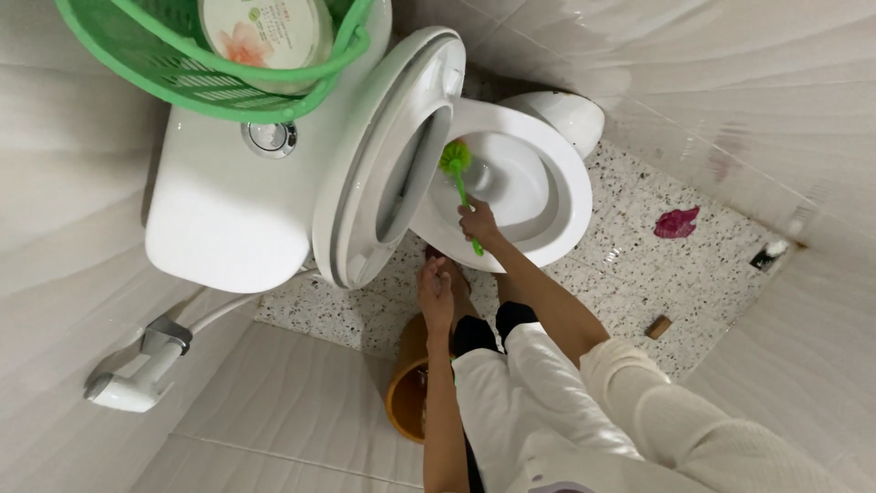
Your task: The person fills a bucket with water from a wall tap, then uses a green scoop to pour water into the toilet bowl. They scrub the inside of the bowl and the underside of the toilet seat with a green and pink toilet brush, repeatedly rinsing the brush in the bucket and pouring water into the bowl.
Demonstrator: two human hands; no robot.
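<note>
My right hand [479, 222] grips the green handle of a toilet brush [457, 164]. Its green bristle head rests inside the white toilet bowl [568, 196], near the back under the raised seat and lid [388, 155]. My left hand [435, 288] hangs free below the bowl's rim with fingers loosely curled and nothing in it. Both forearms reach in from the lower right, over my white trousers and dark socks.
A white cistern [228, 201] with a chrome flush button [270, 138] carries a green plastic basket [146, 64]. A hand bidet sprayer [137, 379] hangs on the tiled wall. An orange bucket [408, 383] stands by my legs. A pink scrap [676, 222] lies on the speckled floor.
</note>
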